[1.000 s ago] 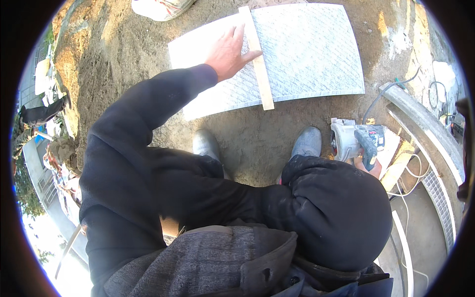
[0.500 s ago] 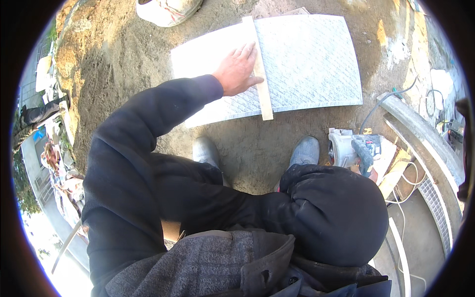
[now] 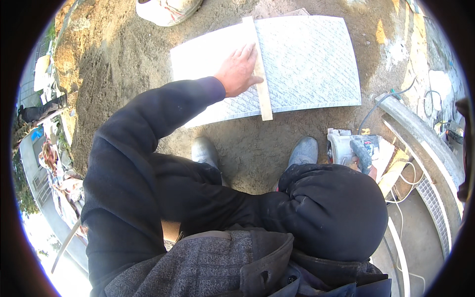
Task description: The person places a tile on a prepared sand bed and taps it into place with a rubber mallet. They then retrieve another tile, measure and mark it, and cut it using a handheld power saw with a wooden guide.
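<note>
A pale stone-look slab with a streaky grey surface lies on the dirt in front of my boots. Across it, from far edge to near edge, runs a narrow wooden strip whose near end sticks out past the slab. My left hand rests on the slab, fingers stretched out and thumb apart, with the fingertips and thumb against the left side of the strip. Strong sunlight bleaches the slab's left half. My right hand is out of view.
Beside my right boot sits a grey power tool with a dark handle and a cable. Curved grey pieces and loose cords lie at the right. A round pale container stands beyond the slab; assorted clutter lies far left.
Almost nothing differs. The view has shifted very slightly, and my left hand keeps its place against the wooden strip.
</note>
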Action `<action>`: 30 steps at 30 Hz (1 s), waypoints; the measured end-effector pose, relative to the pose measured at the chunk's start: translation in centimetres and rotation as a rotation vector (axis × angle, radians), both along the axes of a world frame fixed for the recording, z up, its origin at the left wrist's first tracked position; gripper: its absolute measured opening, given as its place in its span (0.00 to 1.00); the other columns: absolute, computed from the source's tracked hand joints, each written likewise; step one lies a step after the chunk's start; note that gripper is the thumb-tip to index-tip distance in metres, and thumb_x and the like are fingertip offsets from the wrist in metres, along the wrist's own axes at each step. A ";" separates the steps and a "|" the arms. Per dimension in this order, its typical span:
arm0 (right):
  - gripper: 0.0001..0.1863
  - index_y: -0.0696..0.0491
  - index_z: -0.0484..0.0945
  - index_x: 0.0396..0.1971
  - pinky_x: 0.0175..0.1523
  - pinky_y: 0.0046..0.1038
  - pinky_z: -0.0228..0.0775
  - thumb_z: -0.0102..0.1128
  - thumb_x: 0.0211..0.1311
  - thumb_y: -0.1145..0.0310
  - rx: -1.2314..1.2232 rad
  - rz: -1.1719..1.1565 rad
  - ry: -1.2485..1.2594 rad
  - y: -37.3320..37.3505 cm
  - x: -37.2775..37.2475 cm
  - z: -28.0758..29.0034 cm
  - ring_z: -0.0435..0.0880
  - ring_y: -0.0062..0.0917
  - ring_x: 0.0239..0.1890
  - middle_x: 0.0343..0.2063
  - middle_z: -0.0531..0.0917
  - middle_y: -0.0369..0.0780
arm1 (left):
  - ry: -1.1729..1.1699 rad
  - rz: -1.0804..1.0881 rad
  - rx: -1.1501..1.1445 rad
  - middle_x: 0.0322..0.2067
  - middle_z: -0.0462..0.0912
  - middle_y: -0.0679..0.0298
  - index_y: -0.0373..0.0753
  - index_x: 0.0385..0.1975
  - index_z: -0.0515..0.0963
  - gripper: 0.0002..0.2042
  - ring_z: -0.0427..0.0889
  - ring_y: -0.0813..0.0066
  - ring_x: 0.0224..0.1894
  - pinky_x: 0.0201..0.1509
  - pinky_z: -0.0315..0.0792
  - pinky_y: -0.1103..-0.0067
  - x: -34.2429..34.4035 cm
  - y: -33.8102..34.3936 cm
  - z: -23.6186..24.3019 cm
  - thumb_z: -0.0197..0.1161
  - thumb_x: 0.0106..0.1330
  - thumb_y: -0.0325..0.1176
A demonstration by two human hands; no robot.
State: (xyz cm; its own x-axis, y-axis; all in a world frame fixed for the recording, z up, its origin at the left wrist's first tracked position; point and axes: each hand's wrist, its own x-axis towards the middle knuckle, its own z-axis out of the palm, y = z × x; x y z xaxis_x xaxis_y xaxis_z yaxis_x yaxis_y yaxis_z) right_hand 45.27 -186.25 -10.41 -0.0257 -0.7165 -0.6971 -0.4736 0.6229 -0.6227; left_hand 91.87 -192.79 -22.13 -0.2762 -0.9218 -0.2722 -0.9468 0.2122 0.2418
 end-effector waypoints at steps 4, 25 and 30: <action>0.13 0.58 0.81 0.43 0.33 0.22 0.66 0.68 0.61 0.69 0.008 -0.006 0.031 0.7 0.1 0.1 0.74 0.15 0.27 0.29 0.80 0.32 | -0.021 0.002 0.017 0.75 0.53 0.37 0.21 0.73 0.56 0.44 0.52 0.43 0.79 0.81 0.51 0.59 -0.1 0.0 0.1 0.63 0.72 0.53; 0.16 0.58 0.82 0.48 0.32 0.21 0.61 0.68 0.60 0.71 0.058 -0.042 0.066 0.2 -0.4 -1.0 0.71 0.13 0.27 0.32 0.80 0.31 | -0.066 -0.030 -0.030 0.76 0.52 0.37 0.19 0.73 0.56 0.45 0.54 0.43 0.78 0.81 0.54 0.61 0.2 0.3 -0.6 0.61 0.73 0.56; 0.16 0.58 0.82 0.48 0.33 0.20 0.61 0.68 0.60 0.73 0.046 -0.027 0.006 -0.1 -0.6 -0.9 0.71 0.13 0.28 0.32 0.80 0.30 | -0.071 -0.079 0.018 0.76 0.50 0.35 0.19 0.74 0.52 0.54 0.52 0.41 0.79 0.81 0.54 0.60 0.5 0.2 -0.4 0.64 0.67 0.64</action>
